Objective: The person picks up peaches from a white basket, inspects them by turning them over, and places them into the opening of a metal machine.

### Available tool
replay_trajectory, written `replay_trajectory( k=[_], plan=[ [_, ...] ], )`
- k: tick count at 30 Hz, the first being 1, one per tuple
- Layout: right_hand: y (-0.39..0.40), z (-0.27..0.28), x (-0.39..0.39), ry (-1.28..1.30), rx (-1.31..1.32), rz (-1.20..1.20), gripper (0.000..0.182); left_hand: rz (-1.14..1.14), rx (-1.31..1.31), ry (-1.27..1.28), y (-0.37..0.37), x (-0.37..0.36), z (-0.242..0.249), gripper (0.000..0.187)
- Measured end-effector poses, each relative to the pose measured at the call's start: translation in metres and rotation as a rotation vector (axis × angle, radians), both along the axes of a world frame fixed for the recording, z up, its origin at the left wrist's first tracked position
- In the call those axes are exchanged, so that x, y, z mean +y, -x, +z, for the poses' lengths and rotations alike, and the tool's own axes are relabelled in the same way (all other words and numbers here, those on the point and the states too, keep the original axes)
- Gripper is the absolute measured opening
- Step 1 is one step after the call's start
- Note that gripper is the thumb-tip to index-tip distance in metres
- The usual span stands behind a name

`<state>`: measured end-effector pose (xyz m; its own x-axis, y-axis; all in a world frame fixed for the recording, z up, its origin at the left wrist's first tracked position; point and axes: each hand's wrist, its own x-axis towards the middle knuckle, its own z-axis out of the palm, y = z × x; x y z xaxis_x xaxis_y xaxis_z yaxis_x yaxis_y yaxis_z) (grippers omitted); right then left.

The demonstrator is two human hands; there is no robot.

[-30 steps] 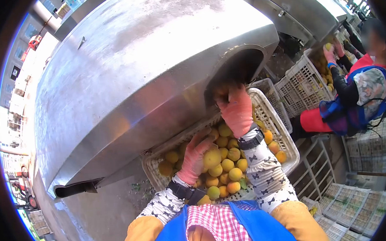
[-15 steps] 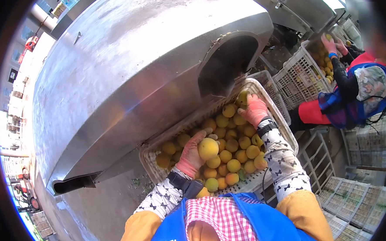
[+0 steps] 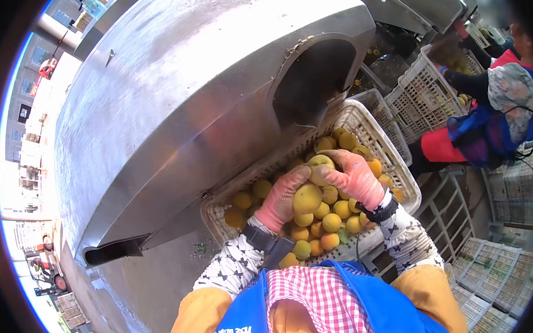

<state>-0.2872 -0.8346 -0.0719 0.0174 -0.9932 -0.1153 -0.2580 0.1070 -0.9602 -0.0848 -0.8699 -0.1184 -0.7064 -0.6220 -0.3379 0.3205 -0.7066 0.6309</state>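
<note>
My left hand (image 3: 283, 200), in a pink glove, is closed around a yellow peach (image 3: 307, 199) above the crate. My right hand (image 3: 358, 177), gloved alike, grips a second, greener peach (image 3: 320, 163) between thumb and fingers. The two hands are close together, with their fingertips near the second peach. Below them, a white plastic crate (image 3: 409, 189) holds many yellow and orange peaches (image 3: 331, 223). A green leaf (image 3: 343, 235) lies among the fruit. My fingers hide part of the peaches behind them.
A large metal machine (image 3: 173, 120) with a dark opening (image 3: 313, 79) rises beyond the crate. At the right, a co-worker (image 3: 498, 106) reaches into another crate (image 3: 419, 95). A white metal frame (image 3: 440, 208) and stacked crates (image 3: 495, 275) stand at the lower right.
My right hand has come in from the crate's far right corner, bringing a peach beside my left hand. My left hand keeps its peach. The co-worker's arms now reach farther away.
</note>
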Motion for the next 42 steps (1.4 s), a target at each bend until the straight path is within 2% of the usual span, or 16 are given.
replay_trajectory(
  k=[1, 8, 10, 14, 17, 18, 19, 21, 22, 26, 28, 35, 37, 38, 39, 42],
  plan=[
    [-0.003, 0.006, 0.006, 0.171, 0.284, 0.014, 0.062, 0.004, -0.001, -0.006, -0.001, -0.001, 0.007, 0.037],
    [-0.018, 0.024, -0.020, 0.482, 0.236, -0.237, 0.069, 0.086, 0.136, -0.202, 0.007, -0.019, 0.038, 0.040],
    [-0.025, 0.018, -0.052, 0.586, 0.401, -0.391, 0.063, 0.130, -0.522, 0.988, -0.003, -0.021, 0.018, 0.047],
    [-0.041, -0.016, -0.114, 0.464, 0.724, -0.369, 0.060, 0.289, -0.546, 0.808, -0.009, -0.009, -0.003, 0.048],
    [-0.041, -0.024, -0.152, 0.617, 0.918, -0.361, 0.059, 0.139, -0.832, 1.054, -0.019, -0.010, -0.009, 0.048],
    [-0.026, -0.033, -0.154, 0.951, 0.893, -0.435, 0.060, 0.135, -0.841, 1.012, -0.021, -0.012, -0.017, 0.046],
    [-0.025, -0.013, -0.138, 0.962, 0.890, -0.424, 0.060, 0.136, -0.847, 0.975, -0.022, -0.017, -0.022, 0.043],
    [-0.033, 0.040, -0.073, 0.499, 0.169, -0.346, 0.066, 0.072, -0.947, 1.126, -0.023, -0.019, -0.007, 0.041],
    [-0.029, 0.036, -0.053, 0.473, 0.261, -0.235, 0.072, -0.020, -1.041, 1.275, -0.022, -0.017, -0.001, 0.040],
    [-0.040, 0.025, -0.015, 0.380, 0.305, -0.093, 0.081, 0.255, -0.437, 0.657, -0.010, -0.018, 0.008, 0.043],
    [-0.044, 0.012, -0.010, 0.341, 0.271, -0.158, 0.082, 0.285, 0.469, -0.213, 0.002, -0.016, 0.026, 0.046],
    [-0.037, 0.040, -0.007, 0.456, 0.572, -0.123, 0.083, 0.273, 0.205, -0.140, 0.013, -0.013, 0.042, 0.054],
    [-0.025, 0.030, -0.013, 0.370, -0.009, -0.023, 0.084, 0.243, 0.199, 0.293, 0.017, -0.016, 0.034, 0.058],
    [-0.027, 0.024, -0.008, 0.098, -0.380, -0.013, 0.085, 0.181, 0.222, -0.174, 0.017, -0.024, 0.029, 0.062],
    [-0.026, 0.026, -0.011, 0.101, -0.374, -0.010, 0.085, 0.183, 0.229, -0.172, 0.021, -0.027, 0.033, 0.062],
    [-0.029, 0.032, -0.030, 0.525, 0.276, -0.234, 0.078, 0.222, 0.183, -0.172, 0.033, -0.035, 0.046, 0.068]
  ],
)
